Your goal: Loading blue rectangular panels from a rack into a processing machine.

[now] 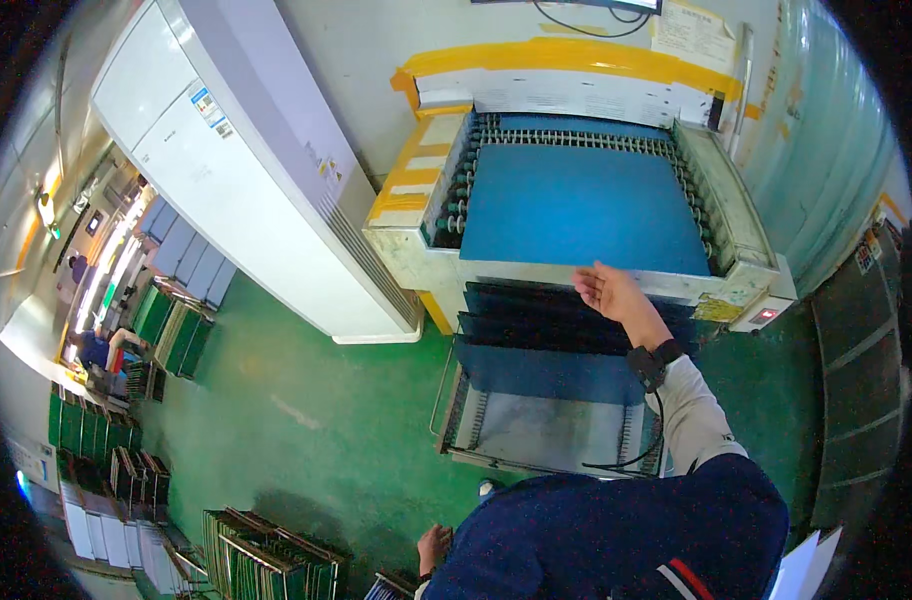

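A blue rectangular sheet lies flat on the roller conveyor of a machine in front of me. My right hand reaches over the machine's front edge near the sheet's near edge. Its fingers are loosely stretched and nothing shows in them; whether it touches the sheet I cannot tell. Below the front edge, several dark blue sheets stand in a slotted metal rack. My left hand hangs low at my left side, away from the machine, fingers loosely bent and apart, with nothing seen in it.
A tall white air conditioner stands left of the machine. Racks of green panels sit on the green floor near my left hand. Clear plastic curtains hang at the right. Far left, other people work among racks.
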### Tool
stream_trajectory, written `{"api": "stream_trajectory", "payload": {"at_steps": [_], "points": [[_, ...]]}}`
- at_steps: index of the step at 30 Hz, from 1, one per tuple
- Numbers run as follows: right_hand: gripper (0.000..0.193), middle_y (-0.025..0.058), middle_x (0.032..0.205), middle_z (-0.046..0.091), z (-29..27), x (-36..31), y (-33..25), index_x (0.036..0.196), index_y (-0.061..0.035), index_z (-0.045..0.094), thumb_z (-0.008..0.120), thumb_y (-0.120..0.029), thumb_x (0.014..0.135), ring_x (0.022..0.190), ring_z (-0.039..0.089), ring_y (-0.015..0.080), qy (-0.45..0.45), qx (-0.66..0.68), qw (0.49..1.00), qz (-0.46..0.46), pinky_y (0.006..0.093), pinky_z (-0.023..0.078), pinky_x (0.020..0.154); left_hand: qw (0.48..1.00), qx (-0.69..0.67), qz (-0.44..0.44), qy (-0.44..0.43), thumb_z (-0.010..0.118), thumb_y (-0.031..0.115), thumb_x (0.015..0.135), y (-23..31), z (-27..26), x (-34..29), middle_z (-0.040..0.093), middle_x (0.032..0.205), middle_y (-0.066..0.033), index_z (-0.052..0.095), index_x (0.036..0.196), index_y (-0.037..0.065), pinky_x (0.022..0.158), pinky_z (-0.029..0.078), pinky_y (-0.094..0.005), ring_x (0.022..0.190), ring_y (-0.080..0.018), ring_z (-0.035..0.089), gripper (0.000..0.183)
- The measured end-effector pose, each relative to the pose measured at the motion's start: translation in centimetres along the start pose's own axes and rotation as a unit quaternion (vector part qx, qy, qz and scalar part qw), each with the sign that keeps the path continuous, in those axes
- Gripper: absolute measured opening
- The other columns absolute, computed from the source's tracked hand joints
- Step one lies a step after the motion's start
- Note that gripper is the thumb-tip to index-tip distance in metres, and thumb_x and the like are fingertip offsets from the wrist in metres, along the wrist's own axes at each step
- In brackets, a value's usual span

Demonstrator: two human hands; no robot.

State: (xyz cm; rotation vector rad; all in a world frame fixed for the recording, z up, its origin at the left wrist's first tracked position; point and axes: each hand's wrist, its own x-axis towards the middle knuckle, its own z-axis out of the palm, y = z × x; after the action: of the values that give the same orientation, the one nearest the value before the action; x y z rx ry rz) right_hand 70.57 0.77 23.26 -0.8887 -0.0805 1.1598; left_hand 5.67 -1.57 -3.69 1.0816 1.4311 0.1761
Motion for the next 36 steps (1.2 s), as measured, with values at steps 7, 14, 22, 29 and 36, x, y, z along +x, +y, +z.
{"api": "stream_trajectory", "payload": {"at_steps": [7,14,22,29,36], "points": [[0.035,0.0087,0.088,0.06,1.8,0.1,-0.4,0.099,-0.0017,0.055,0.046,-0.033,0.086,0.077,0.058,0.0189,-0.005,-0.138,0.99,0.005,0.0298,0.047,0.068,0.997,0.064,-0.026,0.041,0.056,0.025,0.078,0.3,0.4,-0.5,0.064,0.086,-0.0064,0.055,0.095,0.005,0.051,0.043,-0.0292,0.063,-0.018,0.058,0.026],[0.032,0.0101,0.084,0.062,3.3,-2.0,2.3,0.093,-0.0014,0.058,0.05,-0.03,0.082,0.074,0.059,0.0182,0.065,-0.311,0.948,-0.015,0.0294,0.048,0.067,0.884,0.415,0.215,0.024,0.056,0.011,0.073,0.9,0.1,-1.4,0.063,0.085,-0.0121,0.053,0.097,0.005,0.061,0.048,-0.034,0.072,-0.0259,0.061,0.025],[0.02,0.0097,0.076,0.063,2.5,-4.3,6.8,0.081,-0.0013,0.062,0.055,-0.02,0.078,0.066,0.06,0.0169,-0.002,-0.58,0.795,-0.176,0.0286,0.047,0.06,0.995,0.047,0.091,0.014,0.053,0.011,0.078,-3.2,-0.8,0.8,0.061,0.093,-0.014,0.052,0.098,0.001,0.06,0.048,-0.031,0.08,-0.0239,0.061,0.022],[0.016,0.0109,0.08,0.061,4.2,-7.9,8.1,0.081,-0.0034,0.062,0.057,-0.018,0.075,0.076,0.059,0.0272,0.01,-0.695,0.667,-0.27,0.0343,0.046,0.067,1.0,-0.005,-0.004,0.0,0.051,0.016,0.082,1.3,0.0,-1.7,0.059,0.094,-0.0165,0.048,0.103,-0.001,0.057,0.046,-0.028,0.078,-0.025,0.061,0.027],[0.016,0.0108,0.085,0.059,4.1,-8.7,9.7,0.085,-0.0051,0.059,0.059,-0.015,0.072,0.084,0.055,0.0278,-0.008,-0.733,0.597,-0.327,0.0372,0.044,0.072,0.975,-0.222,-0.026,0.001,0.051,0.017,0.083,-0.9,0.0,-0.6,0.058,0.096,-0.0158,0.048,0.103,-0.002,0.056,0.047,-0.0294,0.077,-0.0251,0.061,0.028]]}}
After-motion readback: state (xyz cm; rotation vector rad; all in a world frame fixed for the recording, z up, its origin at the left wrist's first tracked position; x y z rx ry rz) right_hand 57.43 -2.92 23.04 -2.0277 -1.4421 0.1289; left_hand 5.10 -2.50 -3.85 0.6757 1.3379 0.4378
